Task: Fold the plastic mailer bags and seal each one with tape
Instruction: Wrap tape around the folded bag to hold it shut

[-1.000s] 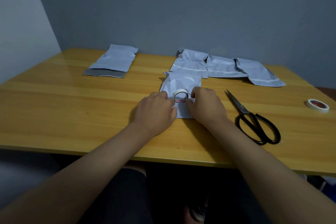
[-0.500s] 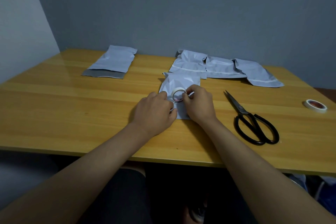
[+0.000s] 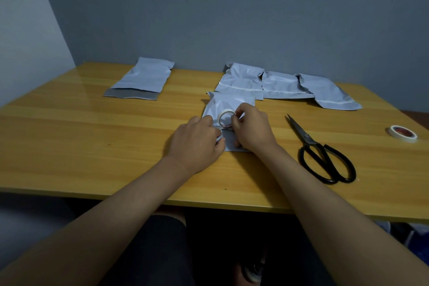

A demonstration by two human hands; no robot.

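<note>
A folded grey mailer bag (image 3: pixel 228 104) lies at the table's middle. A small roll of white tape (image 3: pixel 225 119) stands on edge on top of it. My right hand (image 3: pixel 251 130) pinches the roll's right side with thumb and fingers. My left hand (image 3: pixel 197 139) rests on the bag's left part, its fingers curled down at the fold; what the fingertips hold is hidden. Three folded bags with a white tape strip (image 3: pixel 241 81) (image 3: pixel 282 87) (image 3: pixel 329 93) lie in a row behind. An unfolded bag (image 3: pixel 145 79) lies at the far left.
Black scissors (image 3: pixel 322 153) lie to the right of my right hand, blades pointing away. A second tape roll (image 3: pixel 402 133) lies flat near the table's right edge. The wooden table (image 3: pixel 81 137) ends against a grey wall.
My right hand has moved from pressing the bag up onto the tape roll and now pinches it. The left hand has stayed on the bag.
</note>
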